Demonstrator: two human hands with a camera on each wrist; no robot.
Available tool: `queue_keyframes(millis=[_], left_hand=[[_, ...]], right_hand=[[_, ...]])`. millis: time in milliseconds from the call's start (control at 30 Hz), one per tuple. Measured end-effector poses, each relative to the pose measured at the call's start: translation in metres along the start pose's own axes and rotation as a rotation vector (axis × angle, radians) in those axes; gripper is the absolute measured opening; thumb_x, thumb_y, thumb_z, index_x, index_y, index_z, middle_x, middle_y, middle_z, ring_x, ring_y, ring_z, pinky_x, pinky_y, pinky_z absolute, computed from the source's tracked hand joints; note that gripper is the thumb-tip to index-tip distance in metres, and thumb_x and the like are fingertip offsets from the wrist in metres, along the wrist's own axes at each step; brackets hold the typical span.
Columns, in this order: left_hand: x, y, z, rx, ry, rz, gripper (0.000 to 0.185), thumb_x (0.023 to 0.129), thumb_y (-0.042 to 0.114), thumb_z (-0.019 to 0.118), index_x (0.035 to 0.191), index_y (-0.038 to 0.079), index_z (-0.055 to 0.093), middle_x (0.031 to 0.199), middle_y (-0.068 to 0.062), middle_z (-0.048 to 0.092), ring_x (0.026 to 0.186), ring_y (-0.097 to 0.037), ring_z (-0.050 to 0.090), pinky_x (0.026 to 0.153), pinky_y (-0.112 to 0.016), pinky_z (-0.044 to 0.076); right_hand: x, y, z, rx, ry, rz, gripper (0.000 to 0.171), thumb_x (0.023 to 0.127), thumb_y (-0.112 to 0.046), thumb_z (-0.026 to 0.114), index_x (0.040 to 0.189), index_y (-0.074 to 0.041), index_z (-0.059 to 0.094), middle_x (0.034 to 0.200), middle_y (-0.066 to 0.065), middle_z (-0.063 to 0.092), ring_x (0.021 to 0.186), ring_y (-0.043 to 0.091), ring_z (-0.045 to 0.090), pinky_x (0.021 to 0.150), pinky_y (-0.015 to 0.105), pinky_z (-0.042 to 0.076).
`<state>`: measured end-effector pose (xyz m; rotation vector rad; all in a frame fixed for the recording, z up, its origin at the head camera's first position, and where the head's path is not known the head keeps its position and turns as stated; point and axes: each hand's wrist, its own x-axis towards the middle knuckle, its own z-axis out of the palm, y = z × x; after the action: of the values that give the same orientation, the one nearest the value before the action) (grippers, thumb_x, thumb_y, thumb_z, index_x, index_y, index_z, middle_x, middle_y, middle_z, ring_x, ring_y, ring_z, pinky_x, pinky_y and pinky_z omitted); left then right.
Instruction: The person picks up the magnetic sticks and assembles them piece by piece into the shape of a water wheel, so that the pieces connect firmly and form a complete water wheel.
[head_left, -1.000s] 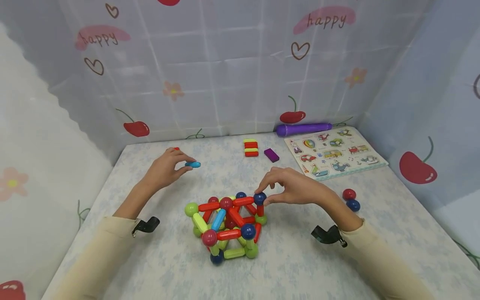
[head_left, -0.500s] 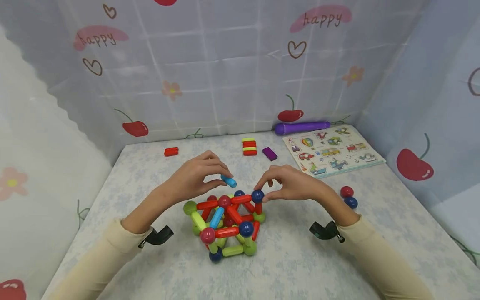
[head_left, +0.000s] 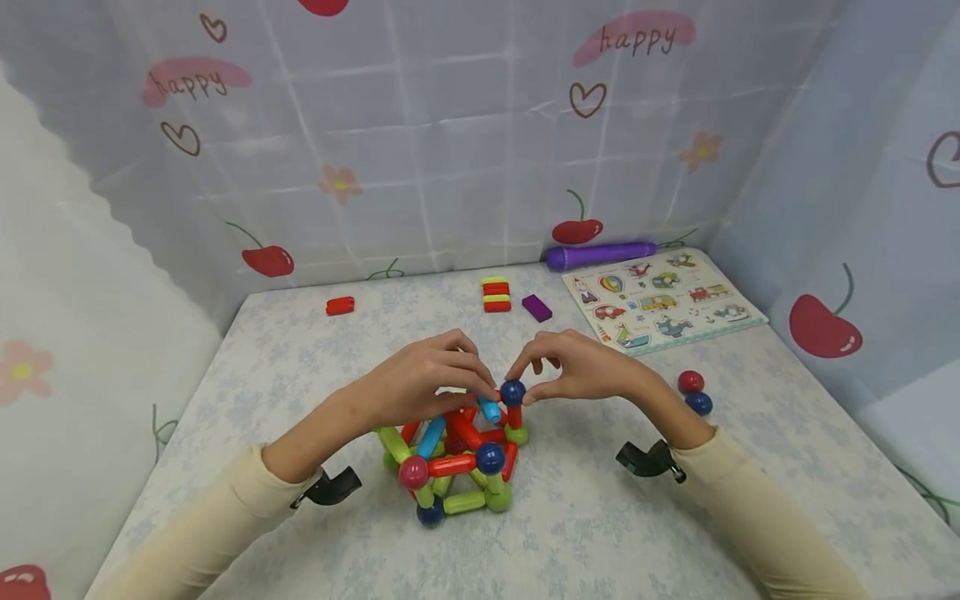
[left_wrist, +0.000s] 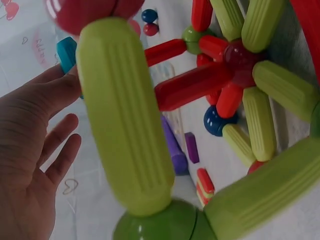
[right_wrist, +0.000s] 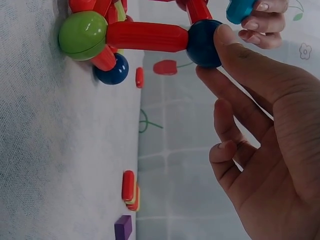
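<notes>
A frame of coloured rods and balls [head_left: 465, 502] stands on the table in the head view. My left hand [head_left: 427, 379] pinches a light blue rod [head_left: 490, 410] just above the frame's top, close to the dark blue corner ball [head_left: 513, 392]. Thumb and index finger of my right hand [head_left: 581, 365] pinch that same ball, which sits on an upright red rod [right_wrist: 147, 36] in the right wrist view. Part of the frame's top lies hidden behind the left hand. In the left wrist view, a yellow-green rod [left_wrist: 125, 115] fills the foreground.
Red rods [head_left: 341, 306] lie at the back left. A row of red and yellow rods [head_left: 496, 295] and a purple block [head_left: 537, 307] lie at the back. Further right are a purple tube [head_left: 600, 255], a picture puzzle board [head_left: 663, 300], a red ball [head_left: 691, 382] and a blue ball [head_left: 699, 403].
My left hand has carried the light blue rod from the left side of the table to above the frame's top. The right hand keeps its pinch on the corner ball.
</notes>
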<state>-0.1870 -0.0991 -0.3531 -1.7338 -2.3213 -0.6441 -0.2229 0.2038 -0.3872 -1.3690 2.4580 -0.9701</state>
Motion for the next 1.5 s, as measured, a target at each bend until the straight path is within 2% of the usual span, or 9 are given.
queue_keyframes(millis=[100, 267, 467, 600, 767, 1000, 1200, 1400, 1500], left_hand=[[0.001, 0.002, 0.004, -0.034, -0.010, 0.014, 0.028, 0.089, 0.010, 0.090, 0.114, 0.019, 0.084, 0.114, 0.008, 0.078, 0.114, -0.015, 0.059, 0.088, -0.022, 0.057], [0.002, 0.002, 0.010, -0.071, -0.044, 0.029, 0.023, 0.091, 0.010, 0.088, 0.113, 0.019, 0.084, 0.115, 0.007, 0.077, 0.118, -0.016, 0.058, 0.092, -0.023, 0.056], [0.003, 0.002, 0.017, -0.089, -0.086, 0.037, 0.023, 0.092, 0.011, 0.087, 0.113, 0.018, 0.084, 0.116, 0.006, 0.078, 0.118, -0.016, 0.059, 0.095, -0.023, 0.055], [0.003, 0.003, 0.020, -0.060, -0.076, 0.051, 0.023, 0.092, 0.014, 0.087, 0.114, 0.020, 0.085, 0.118, 0.008, 0.079, 0.113, -0.015, 0.059, 0.089, -0.021, 0.053], [0.003, 0.004, 0.023, -0.014, -0.052, 0.077, 0.025, 0.091, 0.016, 0.089, 0.115, 0.022, 0.085, 0.119, 0.010, 0.079, 0.106, -0.013, 0.057, 0.082, -0.020, 0.049], [0.002, -0.001, 0.021, 0.085, -0.021, 0.119, 0.027, 0.087, 0.016, 0.092, 0.112, 0.022, 0.085, 0.117, 0.009, 0.080, 0.103, -0.014, 0.058, 0.082, -0.024, 0.050], [-0.002, -0.007, 0.024, 0.098, -0.012, 0.132, 0.028, 0.087, 0.013, 0.092, 0.112, 0.022, 0.085, 0.118, 0.009, 0.080, 0.099, -0.014, 0.057, 0.079, -0.023, 0.048], [0.001, -0.009, 0.026, 0.167, 0.008, 0.183, 0.028, 0.087, 0.017, 0.093, 0.113, 0.024, 0.085, 0.119, 0.010, 0.080, 0.101, -0.014, 0.058, 0.081, -0.023, 0.049], [0.003, -0.009, 0.027, 0.191, 0.010, 0.209, 0.028, 0.087, 0.018, 0.093, 0.113, 0.024, 0.085, 0.120, 0.010, 0.079, 0.101, -0.014, 0.058, 0.082, -0.023, 0.049]], right_hand=[[0.001, 0.001, -0.001, 0.006, -0.002, -0.009, 0.032, 0.092, -0.033, 0.088, 0.122, -0.025, 0.079, 0.114, -0.015, 0.076, 0.095, 0.011, 0.061, 0.078, 0.038, 0.053], [0.002, 0.001, -0.001, 0.019, -0.016, -0.024, 0.032, 0.094, -0.033, 0.086, 0.123, -0.024, 0.079, 0.116, -0.013, 0.076, 0.098, 0.014, 0.063, 0.081, 0.048, 0.056], [0.003, 0.005, 0.002, 0.033, -0.021, -0.029, 0.032, 0.095, -0.032, 0.085, 0.124, -0.023, 0.078, 0.117, -0.012, 0.076, 0.098, 0.017, 0.064, 0.081, 0.050, 0.056], [0.003, 0.006, 0.004, 0.044, -0.023, -0.020, 0.032, 0.095, -0.032, 0.085, 0.125, -0.023, 0.078, 0.118, -0.012, 0.076, 0.098, 0.013, 0.063, 0.081, 0.049, 0.056], [0.002, 0.007, 0.004, 0.064, -0.026, -0.013, 0.032, 0.095, -0.031, 0.086, 0.125, -0.022, 0.078, 0.118, -0.010, 0.076, 0.098, 0.020, 0.064, 0.081, 0.048, 0.056], [0.003, 0.009, 0.005, 0.104, -0.026, -0.011, 0.032, 0.095, -0.030, 0.086, 0.124, -0.021, 0.078, 0.118, -0.008, 0.077, 0.099, 0.034, 0.066, 0.083, 0.050, 0.055], [0.002, 0.011, 0.005, 0.111, -0.030, -0.010, 0.031, 0.095, -0.029, 0.085, 0.124, -0.021, 0.078, 0.118, -0.009, 0.077, 0.098, 0.035, 0.066, 0.082, 0.048, 0.056], [0.002, 0.012, 0.004, 0.138, -0.026, -0.006, 0.030, 0.095, -0.027, 0.085, 0.124, -0.020, 0.078, 0.118, -0.007, 0.077, 0.098, 0.033, 0.066, 0.082, 0.045, 0.054], [0.002, 0.013, 0.003, 0.149, -0.027, -0.003, 0.031, 0.095, -0.026, 0.085, 0.124, -0.020, 0.079, 0.118, -0.007, 0.077, 0.098, 0.033, 0.065, 0.082, 0.047, 0.054]])
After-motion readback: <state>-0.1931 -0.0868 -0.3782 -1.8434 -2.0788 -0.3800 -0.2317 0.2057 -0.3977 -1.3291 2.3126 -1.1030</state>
